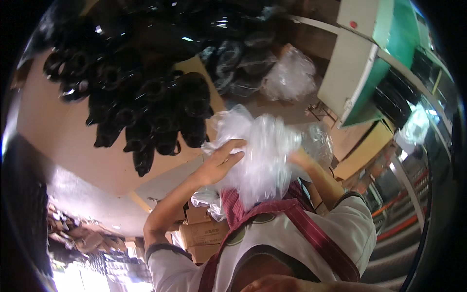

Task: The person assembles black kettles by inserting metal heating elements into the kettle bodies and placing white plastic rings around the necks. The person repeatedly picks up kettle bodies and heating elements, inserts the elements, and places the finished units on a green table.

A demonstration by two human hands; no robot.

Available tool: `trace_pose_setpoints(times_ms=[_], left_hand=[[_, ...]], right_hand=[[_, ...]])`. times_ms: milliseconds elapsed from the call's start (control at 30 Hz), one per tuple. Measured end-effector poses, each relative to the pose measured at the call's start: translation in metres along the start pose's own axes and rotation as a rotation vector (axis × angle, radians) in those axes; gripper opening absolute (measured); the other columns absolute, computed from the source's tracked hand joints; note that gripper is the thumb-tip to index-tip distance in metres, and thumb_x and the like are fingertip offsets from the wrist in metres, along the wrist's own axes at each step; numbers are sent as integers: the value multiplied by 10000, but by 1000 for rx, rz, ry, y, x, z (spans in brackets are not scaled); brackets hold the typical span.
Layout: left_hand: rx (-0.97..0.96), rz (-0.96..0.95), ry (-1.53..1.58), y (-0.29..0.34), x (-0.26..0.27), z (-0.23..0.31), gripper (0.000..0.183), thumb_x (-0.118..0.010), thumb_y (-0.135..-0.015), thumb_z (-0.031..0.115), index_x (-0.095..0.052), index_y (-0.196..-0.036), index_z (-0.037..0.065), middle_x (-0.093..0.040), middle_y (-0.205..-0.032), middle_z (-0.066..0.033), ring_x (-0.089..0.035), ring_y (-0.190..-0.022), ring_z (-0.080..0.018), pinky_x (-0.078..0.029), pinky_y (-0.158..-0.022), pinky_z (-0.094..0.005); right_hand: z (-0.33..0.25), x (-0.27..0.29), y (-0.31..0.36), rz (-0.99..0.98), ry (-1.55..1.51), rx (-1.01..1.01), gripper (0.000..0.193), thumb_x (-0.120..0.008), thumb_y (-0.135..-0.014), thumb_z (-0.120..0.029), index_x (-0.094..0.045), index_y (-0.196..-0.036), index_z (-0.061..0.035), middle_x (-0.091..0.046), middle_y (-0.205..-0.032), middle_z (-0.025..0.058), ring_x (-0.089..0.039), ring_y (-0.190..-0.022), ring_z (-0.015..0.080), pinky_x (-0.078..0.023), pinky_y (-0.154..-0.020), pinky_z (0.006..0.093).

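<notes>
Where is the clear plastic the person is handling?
In the head view, the clear plastic is near the middle, between the person's left hand and blurred right hand, right of the black jugs and in front of the maroon apron.

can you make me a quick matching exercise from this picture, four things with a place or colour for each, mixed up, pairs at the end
1. crumpled clear plastic
2. apron strap
3. glossy pieces
4. cardboard box

A. black, clustered at upper left
B. brown, low beside the left arm
C. between left hand and right hand
D. dark red

Pairs: 1-C, 2-D, 3-A, 4-B
</notes>
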State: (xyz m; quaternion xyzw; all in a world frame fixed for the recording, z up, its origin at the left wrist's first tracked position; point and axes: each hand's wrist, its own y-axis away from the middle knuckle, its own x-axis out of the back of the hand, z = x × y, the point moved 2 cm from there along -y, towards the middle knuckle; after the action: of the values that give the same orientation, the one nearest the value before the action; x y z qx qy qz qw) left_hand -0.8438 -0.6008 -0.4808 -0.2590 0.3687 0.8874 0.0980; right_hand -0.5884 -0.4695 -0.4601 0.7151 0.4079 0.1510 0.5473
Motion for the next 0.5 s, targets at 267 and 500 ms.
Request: trace_pose_setpoints(times_ms=[267,500], left_hand=[[61,211,-105,-2,7,-44,338,-603,-978,180,-571,-1249,-18,-626,-1215,-197,-654,-1085,-305,-520,-932,-384],[315,332,-18,-10,-7,-145,314,-535,-997,184,-590,-1197,-52,-667,-1124,-164,-641,-1054,-229,-485,-921,-344]], right_hand=[[224,259,-123,1825,252,42,475,-737,-806,-217,-622,-1218,-10,-663,-1197,197,-629,-1097,391,-488,-943,479],[246,338,-274,1892,506,-83,429,-627,-903,-233,-593,-1272,-16,-616,-1282,193,-581,-1187,346,-443,-1012,450]])
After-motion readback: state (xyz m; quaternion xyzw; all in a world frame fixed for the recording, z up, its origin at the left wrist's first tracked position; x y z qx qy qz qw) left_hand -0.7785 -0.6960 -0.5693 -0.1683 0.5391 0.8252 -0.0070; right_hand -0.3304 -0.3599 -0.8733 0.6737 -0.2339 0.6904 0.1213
